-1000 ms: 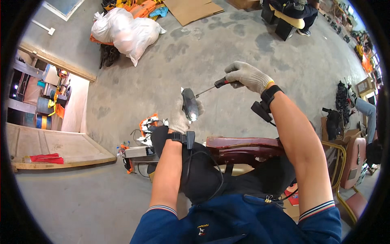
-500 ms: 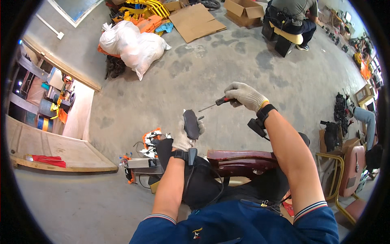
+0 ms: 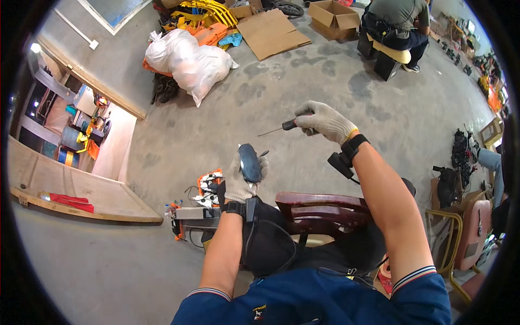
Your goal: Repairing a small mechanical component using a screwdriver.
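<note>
In my gloved left hand rests a dark oval device, long and rounded, with a pale edge and a short dark stub at its right side. The fingers are wrapped around it, partly hidden beneath. My gloved right hand is closed round the handle of a screwdriver. Its thin metal shaft points left, its tip a little above and apart from the device. Both wrists wear black straps with small dark boxes.
A dark red wooden chair back stands before my lap. Left of my knee sit orange and white parts on a grey case. White sacks, a flattened cardboard sheet and an open carton lie farther off; a person sits at far right.
My left hand has tilted the oval device, so its face now catches light. The screwdriver has shifted slightly left and up with my right hand. The whole view has turned a little.
</note>
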Action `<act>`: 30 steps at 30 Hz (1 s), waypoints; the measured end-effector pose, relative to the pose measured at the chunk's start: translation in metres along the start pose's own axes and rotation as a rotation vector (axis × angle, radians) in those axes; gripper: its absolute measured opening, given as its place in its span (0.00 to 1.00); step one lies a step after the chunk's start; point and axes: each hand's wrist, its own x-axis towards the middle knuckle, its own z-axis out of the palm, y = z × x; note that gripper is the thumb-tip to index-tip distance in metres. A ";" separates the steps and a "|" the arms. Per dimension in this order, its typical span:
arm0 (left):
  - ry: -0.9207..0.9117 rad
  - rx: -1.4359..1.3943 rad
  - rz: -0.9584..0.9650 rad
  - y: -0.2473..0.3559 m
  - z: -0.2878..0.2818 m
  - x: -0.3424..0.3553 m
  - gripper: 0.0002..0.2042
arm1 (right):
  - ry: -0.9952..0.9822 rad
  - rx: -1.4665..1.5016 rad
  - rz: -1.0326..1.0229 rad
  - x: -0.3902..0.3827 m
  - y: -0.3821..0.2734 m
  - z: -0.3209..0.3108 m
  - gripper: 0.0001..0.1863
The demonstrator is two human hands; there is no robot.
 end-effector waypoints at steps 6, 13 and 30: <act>-0.068 0.010 -0.021 0.004 0.001 0.005 0.29 | 0.038 -0.068 -0.054 -0.009 -0.033 -0.004 0.18; 0.021 0.025 -0.020 0.000 -0.003 0.036 0.30 | 0.105 0.055 -0.052 -0.014 -0.030 -0.007 0.19; -0.001 0.075 0.033 -0.007 -0.021 0.059 0.30 | 0.151 -0.211 0.028 0.002 0.000 0.018 0.23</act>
